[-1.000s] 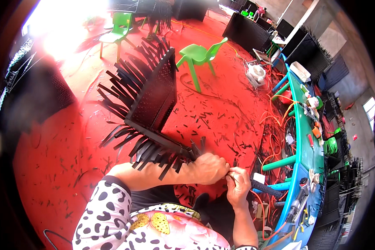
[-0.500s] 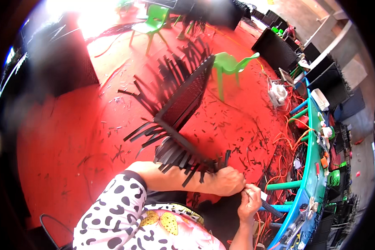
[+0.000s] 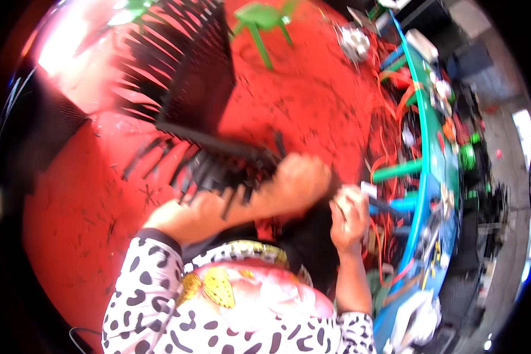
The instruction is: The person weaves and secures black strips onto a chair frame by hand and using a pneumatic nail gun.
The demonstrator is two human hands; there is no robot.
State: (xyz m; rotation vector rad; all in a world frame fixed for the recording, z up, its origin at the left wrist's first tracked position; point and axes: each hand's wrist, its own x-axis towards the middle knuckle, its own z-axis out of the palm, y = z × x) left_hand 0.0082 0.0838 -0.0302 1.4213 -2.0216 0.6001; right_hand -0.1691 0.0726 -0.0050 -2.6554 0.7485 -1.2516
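A black woven piece (image 3: 203, 88) with a fringe of loose flat strips tilts in front of me, its lower arm reaching toward my hands. My left forearm passes beneath the hanging strips. Beside the near end of the piece, my left hand (image 3: 304, 180) is curled into a blurred fist; what it grips is hidden. Just to its right, my right hand (image 3: 349, 215) is raised with fingers pinched together, and whatever lies in them is too small to make out. A dark rod-like thing (image 3: 386, 206) shows behind the right hand.
A blue-green bench (image 3: 422, 153) curves along my right, cluttered with tools and small items. Orange cords (image 3: 379, 156) tangle beneath it, near a white fan-like object (image 3: 355, 44). A green chair (image 3: 259, 20) stands ahead. Black scraps litter the red floor (image 3: 301, 103).
My view has swung, so the woven piece and both hands appear higher, the piece also further left. My left fist has drawn slightly apart from my right hand.
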